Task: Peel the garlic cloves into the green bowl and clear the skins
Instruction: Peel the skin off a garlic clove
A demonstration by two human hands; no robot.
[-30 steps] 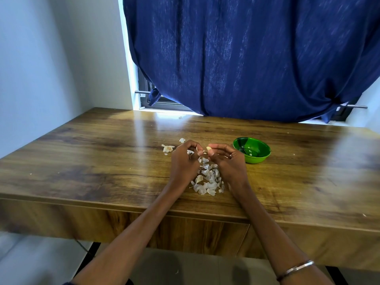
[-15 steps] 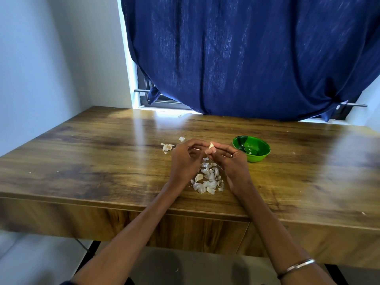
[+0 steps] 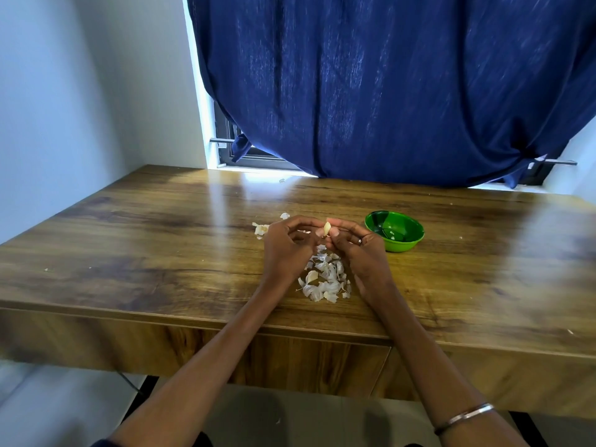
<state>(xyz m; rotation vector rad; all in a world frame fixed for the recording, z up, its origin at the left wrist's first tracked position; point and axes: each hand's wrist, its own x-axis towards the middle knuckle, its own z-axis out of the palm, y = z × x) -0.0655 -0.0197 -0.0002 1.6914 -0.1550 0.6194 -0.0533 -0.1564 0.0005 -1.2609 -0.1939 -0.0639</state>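
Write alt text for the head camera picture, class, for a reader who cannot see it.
Two hands, left hand and right hand, pinch a garlic clove between their fingertips above a pile of skins on a wooden table. A green bowl sits just right of the hands, and a dark blue curtain hangs behind.

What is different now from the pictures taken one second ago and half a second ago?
Little has changed. The garlic clove, first nearly hidden between the fingertips, now stands out above them, pinched between the left hand and the right hand. Both hands stay close together over the pile of skins. The pile, the green bowl and the loose skins to the left lie as before.
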